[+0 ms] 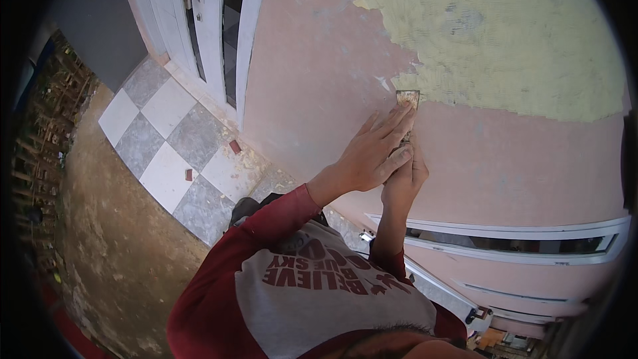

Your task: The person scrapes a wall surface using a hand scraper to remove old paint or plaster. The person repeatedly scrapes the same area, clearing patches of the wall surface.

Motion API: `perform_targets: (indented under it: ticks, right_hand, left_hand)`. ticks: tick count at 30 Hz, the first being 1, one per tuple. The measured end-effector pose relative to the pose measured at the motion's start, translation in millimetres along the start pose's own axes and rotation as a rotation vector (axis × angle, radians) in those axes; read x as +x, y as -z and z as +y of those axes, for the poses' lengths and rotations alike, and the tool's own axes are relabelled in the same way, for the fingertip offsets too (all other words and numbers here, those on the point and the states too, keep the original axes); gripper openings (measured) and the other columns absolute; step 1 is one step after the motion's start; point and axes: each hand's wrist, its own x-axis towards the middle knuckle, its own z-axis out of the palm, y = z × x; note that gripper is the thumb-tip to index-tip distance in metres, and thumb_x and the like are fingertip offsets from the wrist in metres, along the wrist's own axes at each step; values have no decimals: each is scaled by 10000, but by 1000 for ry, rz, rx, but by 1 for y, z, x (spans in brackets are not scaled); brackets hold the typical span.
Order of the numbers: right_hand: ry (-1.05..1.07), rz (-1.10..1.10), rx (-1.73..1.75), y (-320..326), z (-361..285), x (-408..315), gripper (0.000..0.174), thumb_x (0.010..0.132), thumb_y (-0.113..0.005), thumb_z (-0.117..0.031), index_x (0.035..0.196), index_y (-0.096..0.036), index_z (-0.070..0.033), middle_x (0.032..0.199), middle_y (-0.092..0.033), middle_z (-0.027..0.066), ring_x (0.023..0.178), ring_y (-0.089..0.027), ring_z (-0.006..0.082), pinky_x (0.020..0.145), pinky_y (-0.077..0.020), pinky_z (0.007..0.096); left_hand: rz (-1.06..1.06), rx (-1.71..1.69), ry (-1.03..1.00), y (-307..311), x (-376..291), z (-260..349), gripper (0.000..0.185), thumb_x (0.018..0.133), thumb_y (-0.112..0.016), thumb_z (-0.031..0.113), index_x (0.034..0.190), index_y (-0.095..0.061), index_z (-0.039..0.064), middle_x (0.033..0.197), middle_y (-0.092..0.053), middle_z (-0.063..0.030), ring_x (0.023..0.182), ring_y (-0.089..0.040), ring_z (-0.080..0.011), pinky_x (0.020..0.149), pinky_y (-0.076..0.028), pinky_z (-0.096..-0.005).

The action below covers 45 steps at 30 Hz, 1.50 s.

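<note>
A worn putty knife (407, 99) has its wide blade against the pink wall (309, 70), at the lower left edge of a pale yellow-green patch (498, 45). My right hand (406, 174) is closed round its handle, which is mostly hidden. Over it lies my left hand (371, 154), fingers stretched along the blade and the fingertips pressing on it. The thumb of my left hand crosses over my right hand. Small whitish scuffs show on the wall just left of the blade.
A white door (209, 25) with a metal knob stands at the upper left. Grey and white floor tiles (164, 167) bear crumbs and small reddish pieces (235, 147). A white-framed window (518, 244) is at the lower right. Bare ground (114, 219) borders the tiles.
</note>
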Motion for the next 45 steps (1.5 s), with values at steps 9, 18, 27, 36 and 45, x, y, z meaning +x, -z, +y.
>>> perform_targets:
  ticks: [9, 18, 27, 36, 45]
  right_hand:
    - [122, -86, 95, -13, -2, 21, 399, 1188, -488, -161, 1475, -659, 57, 1145, -749, 86, 982, -663, 127, 872, -559, 305]
    - [63, -69, 53, 5, 5, 9, 466, 1174, -462, -118, 1580, -549, 93, 1346, -728, 167, 1128, -697, 194, 973, -563, 332]
    - [77, -103, 107, 1, 11, 17, 474, 1178, -476, -140, 1572, -547, 114, 1455, -696, 200, 1263, -697, 215, 1073, -558, 334]
    - [129, -40, -37, 18, 20, 10, 425, 1182, -479, -167, 1531, -653, 1, 840, -673, 0, 626, -541, 20, 510, -407, 226]
    - [123, -78, -292, 41, -6, 8, 418, 1159, -511, -175, 1470, -691, 39, 774, -677, 27, 630, -524, 66, 554, -419, 269]
  left_hand:
    - [-29, 39, 77, 3, 5, -2, 782, 1152, -445, 436, 1764, -206, 12, 1837, -203, -224, 1682, -227, -438, 1334, -185, -638]
    - [-7, 59, 27, -5, 3, -2, 717, 1158, -420, 351, 1737, -260, -41, 1808, -253, -275, 1684, -214, -449, 1350, -156, -589]
    - [-20, 26, 60, -4, 5, -5, 780, 1159, -440, 458, 1756, -232, 1, 1836, -206, -226, 1694, -199, -418, 1333, -172, -653]
    - [27, 2, 4, -12, -4, -6, 745, 1164, -442, 383, 1757, -216, -8, 1834, -188, -247, 1700, -174, -427, 1340, -159, -625]
    - [14, -109, -21, -23, -6, -6, 831, 1153, -476, 441, 1763, -150, -18, 1838, -127, -273, 1699, -139, -461, 1336, -159, -646]
